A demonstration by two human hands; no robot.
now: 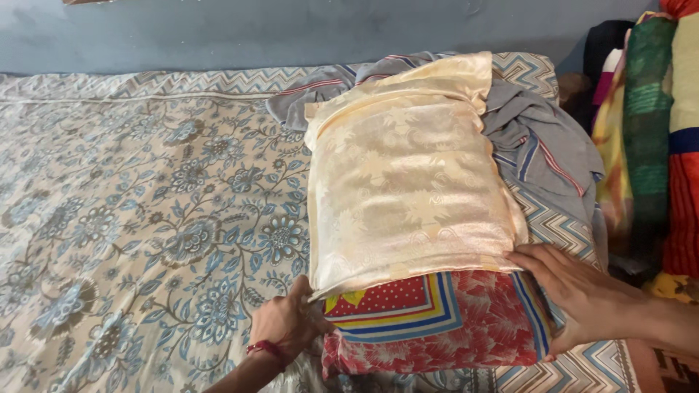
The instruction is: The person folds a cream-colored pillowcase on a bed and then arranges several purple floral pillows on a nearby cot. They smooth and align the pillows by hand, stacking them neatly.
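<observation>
A pillow [437, 320] with a red patterned fabric and blue and yellow stripes lies on the bed, mostly inside a shiny cream satin pillowcase [404, 175]. The case's open edge crosses the pillow near its front end. My left hand [287, 320], with a red thread at the wrist, grips the case's lower left corner. My right hand [582, 295] lies on the pillow's right side at the case's edge, fingers curled around the fabric.
The bed carries a blue floral bedsheet [145, 218] with a zigzag border. A grey striped cloth [539, 145] is crumpled under and behind the pillow. Stacked colourful folded fabrics [655, 131] stand at the right. A blue wall runs behind.
</observation>
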